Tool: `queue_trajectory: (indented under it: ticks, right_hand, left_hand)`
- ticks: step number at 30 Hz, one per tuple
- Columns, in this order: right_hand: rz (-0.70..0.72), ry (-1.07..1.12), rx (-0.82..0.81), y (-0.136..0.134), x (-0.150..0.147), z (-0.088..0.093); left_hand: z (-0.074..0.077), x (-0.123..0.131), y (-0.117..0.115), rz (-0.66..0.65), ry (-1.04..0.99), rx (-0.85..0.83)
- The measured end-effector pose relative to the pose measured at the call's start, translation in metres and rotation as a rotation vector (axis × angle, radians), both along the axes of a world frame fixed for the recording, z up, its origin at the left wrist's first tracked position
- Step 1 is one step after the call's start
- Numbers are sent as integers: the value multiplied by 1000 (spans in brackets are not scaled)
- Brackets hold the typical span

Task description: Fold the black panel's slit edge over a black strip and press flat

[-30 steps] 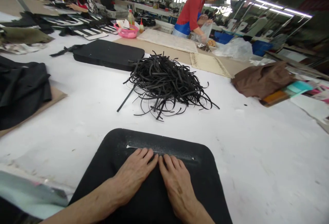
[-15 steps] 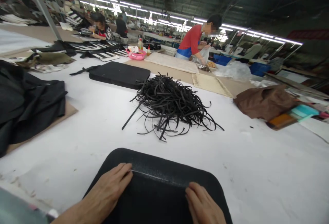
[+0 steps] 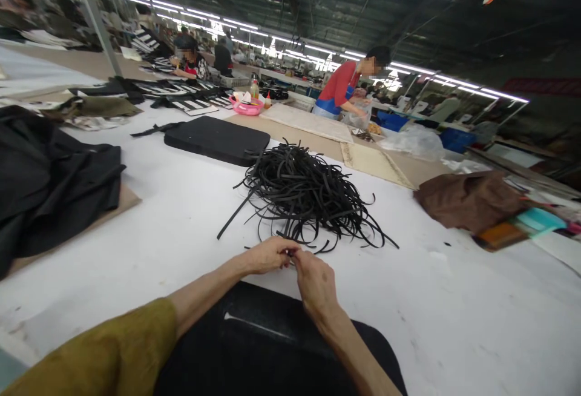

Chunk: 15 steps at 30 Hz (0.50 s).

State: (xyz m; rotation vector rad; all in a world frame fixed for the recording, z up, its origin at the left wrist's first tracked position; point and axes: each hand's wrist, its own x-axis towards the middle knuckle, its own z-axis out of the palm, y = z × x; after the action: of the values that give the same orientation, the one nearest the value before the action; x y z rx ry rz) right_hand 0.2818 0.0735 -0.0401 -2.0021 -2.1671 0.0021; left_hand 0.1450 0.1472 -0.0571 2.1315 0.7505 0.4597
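A loose pile of thin black strips lies in front of me on the white table. At its near edge my left hand and my right hand meet, fingertips pinched together on what looks like the end of one black strip; the fingers hide most of it. Below my forearms lies a black padded panel with rounded corners and a raised ridge. A pale line runs along that ridge, and neither hand touches it.
Behind the pile lies a similar black panel. Black cloth is heaped at left, a brown cloth bundle at right. A pink basket with bottles stands farther back. A person in red bends over the table's far side.
Both hands have left the ridge of the near panel and moved forward to the pile's near edge, where they have come together in a pinch. The view has shifted slightly.
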Motion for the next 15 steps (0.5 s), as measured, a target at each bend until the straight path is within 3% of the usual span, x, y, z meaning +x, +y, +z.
queue_trajectory:
  ticks: [3,8,11,15]
  right_hand:
    - [-8,43,11,-18,16,13]
    - [-189,492,-58,-55,65,36]
    - [-333,650,-150,-78,97,38]
    - [-396,859,-229,-102,128,28]
  left_hand:
    - [-6,-3,22,1,-11,27]
    - [1,-20,53,119,-9,104]
    - [16,-24,50,137,-19,104]
    - [36,-28,22,127,1,37]
